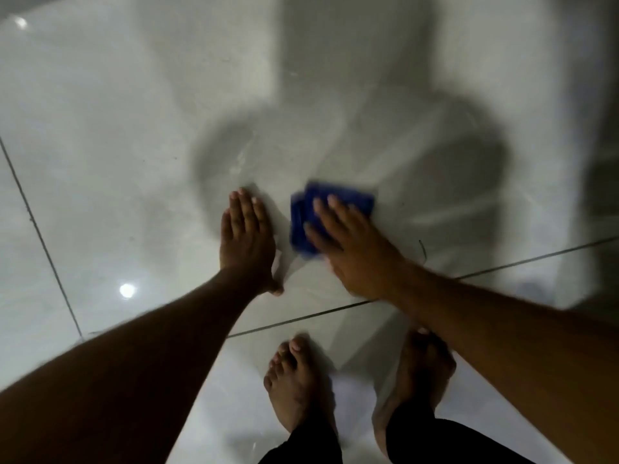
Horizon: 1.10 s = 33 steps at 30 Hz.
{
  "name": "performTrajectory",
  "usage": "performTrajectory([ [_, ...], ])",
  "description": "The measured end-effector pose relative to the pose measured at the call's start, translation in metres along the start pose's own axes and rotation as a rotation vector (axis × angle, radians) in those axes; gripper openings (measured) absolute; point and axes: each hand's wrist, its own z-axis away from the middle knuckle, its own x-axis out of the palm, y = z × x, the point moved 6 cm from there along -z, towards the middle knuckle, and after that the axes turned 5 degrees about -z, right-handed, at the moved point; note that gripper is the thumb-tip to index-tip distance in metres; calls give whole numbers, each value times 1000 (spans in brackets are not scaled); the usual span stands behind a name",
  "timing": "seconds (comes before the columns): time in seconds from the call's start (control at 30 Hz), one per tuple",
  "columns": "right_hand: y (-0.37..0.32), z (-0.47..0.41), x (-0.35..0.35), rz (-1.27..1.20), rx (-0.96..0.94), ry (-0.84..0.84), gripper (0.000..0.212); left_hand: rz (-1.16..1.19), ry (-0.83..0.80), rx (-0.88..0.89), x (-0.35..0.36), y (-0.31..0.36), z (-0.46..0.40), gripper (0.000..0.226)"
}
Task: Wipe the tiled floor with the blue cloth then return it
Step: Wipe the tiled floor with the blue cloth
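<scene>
A glossy pale tiled floor (100, 162) fills the frame, crossed by dark grout lines: one runs down the left side and another slants from the right edge down toward the lower middle. Two bright spots of reflected light sit on the tiles, one in the upper left corner and one at the left of centre. Broad soft shadows spread over the upper middle and right of the frame. Near the centre, the left hand (246, 239) lies flat on the floor, palm down, fingers straight and together, gripping nothing. Just to its right, the right hand (351, 249) presses down on the blue cloth (321, 209), fingers spread and extended across it rather than curled around it. The cloth lies folded or bunched on the tile, slightly blurred, its far edge showing beyond the fingertips. The two hands are near each other but apart. Both bare forearms reach in from the lower corners. At the bottom middle, two bare feet (294, 386) stand on the tiles, with dark trouser hems (418, 437) above the ankles.
</scene>
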Motion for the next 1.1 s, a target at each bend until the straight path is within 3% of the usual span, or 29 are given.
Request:
performTrajectory([
  [0.07,4,77,8,30,-233,-101,75,-14,19,47,-5,15,2,170],
  [0.13,47,117,8,119,-300,-127,79,-34,16,107,-7,31,2,167],
  [0.23,97,74,-7,123,-33,2,69,-105,24,173,-9,52,-9,170],
  [0.33,70,31,-9,-29,295,110,69,-96,18,174,-10,54,-15,176],
  [0.37,53,40,0,-36,226,89,71,-90,8,173,-11,51,-14,177],
  [0.43,28,94,20,-3,-111,-66,73,-80,-19,152,-11,41,-12,176],
  [0.47,35,125,21,13,-301,-131,73,-64,-32,136,-10,39,-9,177],
  [0.53,83,150,18,98,-418,-121,67,-47,-25,125,-9,38,-9,178],
  [0.57,106,143,14,134,-365,-89,65,-44,-22,126,-8,38,-10,179],
  [0.63,126,104,4,121,-52,57,63,-40,5,134,-6,38,-14,181],
  [0.7,99,77,9,-23,370,179,68,-31,1,134,-5,35,-13,182],
  [0.73,75,75,16,-78,442,197,72,-24,0,133,-5,34,-12,182],
  [0.77,50,80,21,-95,379,174,73,-23,5,128,-6,32,-10,182],
  [0.83,29,107,25,-47,-108,10,75,-13,2,118,-8,31,-6,181],
  [0.87,44,121,23,-20,-327,-55,76,-7,6,109,-9,31,-4,181],
  [0.9,68,125,19,38,-424,-82,75,-8,14,99,-10,31,-5,182],
  [0.93,95,115,13,94,-395,-71,73,-13,17,91,-10,31,-6,182],
  [1.0,134,76,-3,85,0,50,69,-9,13,90,-10,32,-11,184],
  [1.07,126,20,-24,-26,416,206,67,19,26,74,-11,31,-12,187],
  [1.1,106,-11,-30,-81,505,256,66,48,43,45,-11,27,-10,188],
])
